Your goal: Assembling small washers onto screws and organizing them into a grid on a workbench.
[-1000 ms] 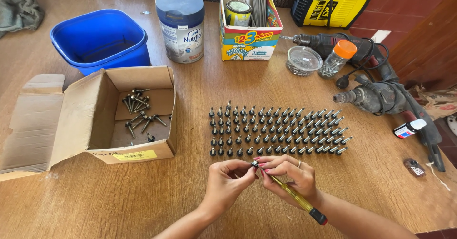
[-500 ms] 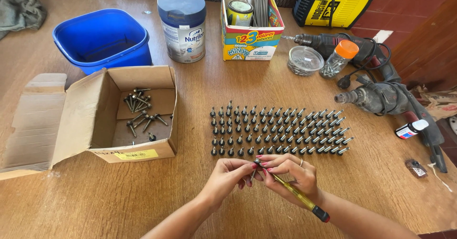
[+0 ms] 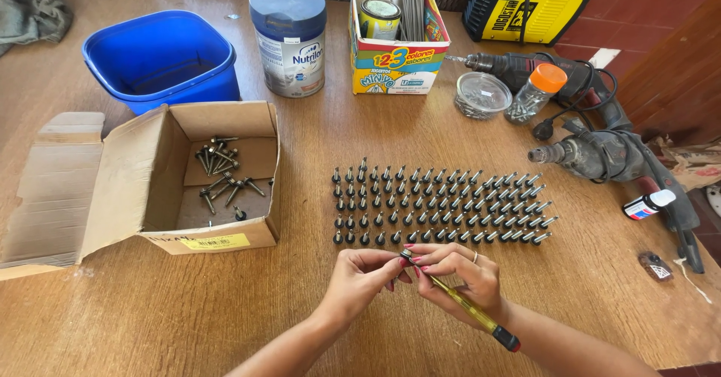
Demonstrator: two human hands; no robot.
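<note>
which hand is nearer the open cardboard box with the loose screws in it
Left. The left hand sits just right of the open cardboard box, below its near corner. The right hand, with the yellow-handled screwdriver, is farther right, beyond the left hand.
</note>
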